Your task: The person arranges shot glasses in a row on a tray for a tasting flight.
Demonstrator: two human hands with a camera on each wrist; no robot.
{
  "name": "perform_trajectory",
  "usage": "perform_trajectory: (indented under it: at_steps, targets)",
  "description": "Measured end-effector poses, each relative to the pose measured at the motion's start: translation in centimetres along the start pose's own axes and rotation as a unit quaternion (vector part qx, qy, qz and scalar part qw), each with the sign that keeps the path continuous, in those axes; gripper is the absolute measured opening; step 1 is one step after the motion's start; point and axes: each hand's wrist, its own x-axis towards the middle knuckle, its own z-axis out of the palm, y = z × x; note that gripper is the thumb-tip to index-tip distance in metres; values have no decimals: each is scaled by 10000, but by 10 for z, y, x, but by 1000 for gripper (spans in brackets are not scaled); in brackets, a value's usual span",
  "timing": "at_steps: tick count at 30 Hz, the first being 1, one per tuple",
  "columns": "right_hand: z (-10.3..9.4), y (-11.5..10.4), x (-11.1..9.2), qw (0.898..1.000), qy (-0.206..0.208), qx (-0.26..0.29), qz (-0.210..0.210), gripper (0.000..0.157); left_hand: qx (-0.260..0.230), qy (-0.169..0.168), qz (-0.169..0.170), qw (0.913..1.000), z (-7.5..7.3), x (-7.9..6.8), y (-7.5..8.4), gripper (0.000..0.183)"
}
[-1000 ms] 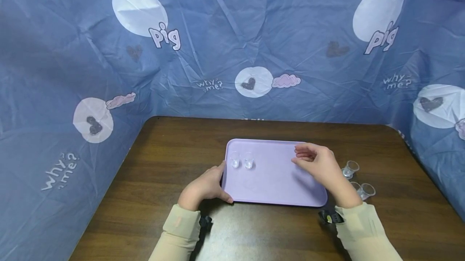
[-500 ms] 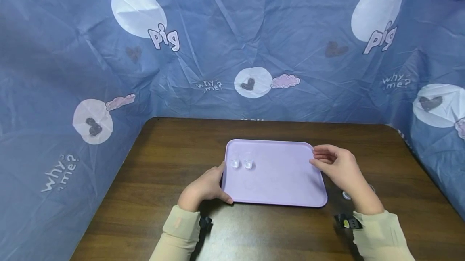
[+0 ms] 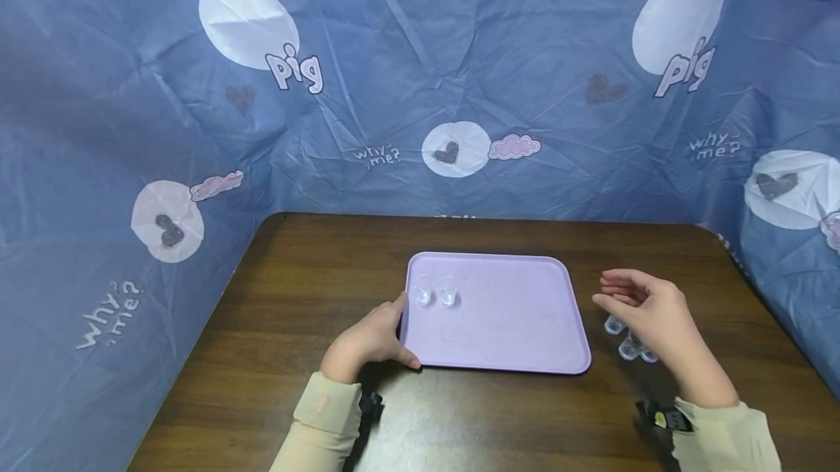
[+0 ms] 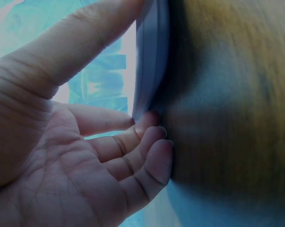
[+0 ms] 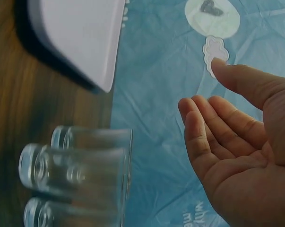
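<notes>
A lilac tray [image 3: 505,319] lies on the wooden table. Two small clear shot glasses stand side by side near its left end, one [image 3: 424,292] left of the other [image 3: 448,293]. My left hand [image 3: 369,335] rests spread at the tray's front left corner, thumb at the front edge and index finger along the left rim. In the left wrist view the other fingertips [image 4: 160,158] touch down beside the rim. To the tray's right, my right hand [image 3: 646,311] hovers with thumb and fingers apart, holding nothing. Three shot glasses [image 5: 81,170] stand close together below it, partly hidden by the hand in the head view.
The dark wooden table [image 3: 328,253] has rounded far corners. A blue printed cloth [image 3: 367,85] hangs behind it and along both sides. Each wrist wears a dark strap, the right one [image 3: 666,417] hanging low near the table.
My right hand has moved right, from above the tray's right part to over the group of shot glasses. My left hand, the tray and the two glasses on it have stayed put.
</notes>
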Motion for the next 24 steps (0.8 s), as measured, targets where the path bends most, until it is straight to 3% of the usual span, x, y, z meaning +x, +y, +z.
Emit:
perform_trajectory:
  at_steps: [24]
  targets:
    - [-40, 37, -32, 9986, 500, -64, 150, 41, 11, 54, 120, 9999, 0, 0, -2, 126]
